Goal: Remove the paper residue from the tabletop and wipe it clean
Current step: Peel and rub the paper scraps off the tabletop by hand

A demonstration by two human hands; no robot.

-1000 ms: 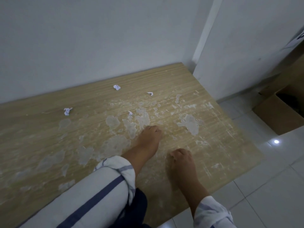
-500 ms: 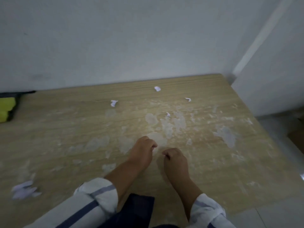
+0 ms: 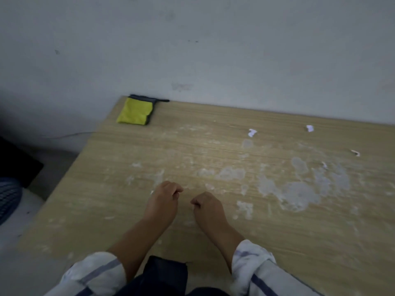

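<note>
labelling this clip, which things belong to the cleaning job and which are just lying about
Job: pale wooden tabletop; whitish stuck paper residue patches; small white crumpled paper scraps; folded yellow cloth; left hand; right hand.
Lying about: dark flat object on floor; thin cable by wall.

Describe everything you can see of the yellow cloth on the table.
The yellow cloth looks like soft microfibre, folded into a rough square with a dark grey layer showing along its far and right edges. It lies flat at the far left corner of the wooden tabletop, close to the wall; whether it touches the wall is unclear. Nothing else touches it.
</note>
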